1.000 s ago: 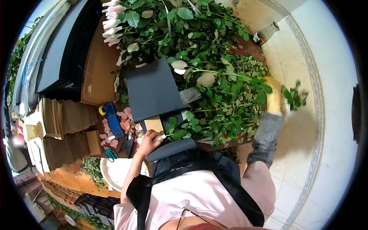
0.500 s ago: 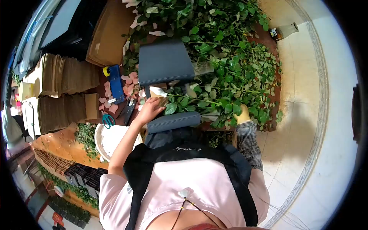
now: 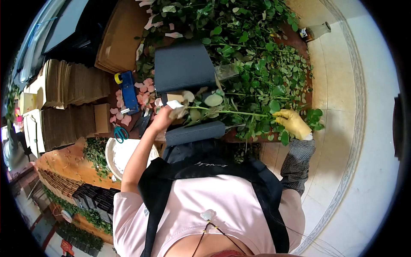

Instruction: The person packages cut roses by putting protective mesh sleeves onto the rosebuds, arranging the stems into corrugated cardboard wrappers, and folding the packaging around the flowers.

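A long-stemmed rose [image 3: 233, 112] lies across in front of me, its head at the left in a white wrap [image 3: 174, 104]. My left hand [image 3: 162, 120], bare, is closed on it just below the head. My right hand [image 3: 294, 123], in a yellow glove, is closed around the stem's far right part, with leaves beside the fingers and beyond them. Much of the stem between my hands shows bare green. A grey ribbed pad [image 3: 195, 133] lies nearest my body, and a larger grey padded block [image 3: 184, 67] stands behind the rose.
Leafy cut stems [image 3: 261, 55] cover the table's right and back. Pink petals [image 3: 145, 92], a blue tape dispenser [image 3: 129, 93], teal scissors [image 3: 121, 134] and stacked cardboard [image 3: 81, 83] are at left. A white-lined bin [image 3: 126, 154] stands below them. A glass bottle [image 3: 316, 32] lies at back right.
My right hand has slid right along the stem, past the table edge, and leaves have gathered around it. My left hand has moved slightly left with the rose's head, and the stem shows barer.
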`<action>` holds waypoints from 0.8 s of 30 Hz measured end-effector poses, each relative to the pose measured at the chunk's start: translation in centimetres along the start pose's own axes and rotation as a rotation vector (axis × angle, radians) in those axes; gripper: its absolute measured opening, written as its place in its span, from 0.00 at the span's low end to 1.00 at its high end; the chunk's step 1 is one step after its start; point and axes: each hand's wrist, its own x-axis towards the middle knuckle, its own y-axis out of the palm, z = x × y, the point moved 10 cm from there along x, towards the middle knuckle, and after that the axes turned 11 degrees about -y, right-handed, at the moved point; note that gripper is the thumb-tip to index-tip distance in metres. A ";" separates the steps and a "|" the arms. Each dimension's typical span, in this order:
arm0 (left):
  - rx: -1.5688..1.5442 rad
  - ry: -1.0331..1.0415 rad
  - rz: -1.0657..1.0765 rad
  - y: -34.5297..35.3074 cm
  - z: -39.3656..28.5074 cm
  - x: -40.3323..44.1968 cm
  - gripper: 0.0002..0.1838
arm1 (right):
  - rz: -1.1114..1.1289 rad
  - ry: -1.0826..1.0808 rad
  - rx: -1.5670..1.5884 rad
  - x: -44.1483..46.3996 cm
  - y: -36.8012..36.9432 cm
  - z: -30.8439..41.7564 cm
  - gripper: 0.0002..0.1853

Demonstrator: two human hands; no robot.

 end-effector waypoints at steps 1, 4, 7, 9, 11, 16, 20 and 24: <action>-0.029 -0.092 0.114 0.9 1.4 1.0 0.16 | 0.099 0.135 0.064 -0.4 0.8 -0.9 0.15; -0.062 -0.330 0.319 1.0 1.6 1.9 0.16 | 0.259 0.236 0.166 -1.0 2.8 -3.7 0.18; -0.228 0.044 0.206 -0.4 0.2 1.1 0.18 | 0.587 0.256 0.095 -1.5 5.6 -10.6 0.22; -0.292 -0.084 0.369 1.5 1.3 2.4 0.16 | 0.637 0.249 0.083 -1.2 5.9 -11.2 0.23; -0.243 -0.052 0.360 1.1 0.1 2.3 0.16 | 0.673 0.311 0.070 -0.9 6.5 -12.4 0.23; -0.114 0.030 0.274 1.6 -0.5 1.6 0.12 | 0.684 0.254 -0.079 1.9 8.0 -11.4 0.23; -0.150 0.080 0.306 1.3 -0.6 1.7 0.09 | 0.688 0.292 -0.500 2.0 5.0 -5.9 0.20; 0.185 0.310 0.150 1.3 -2.6 0.2 0.18 | 0.422 0.090 -0.496 5.6 7.1 -10.4 0.16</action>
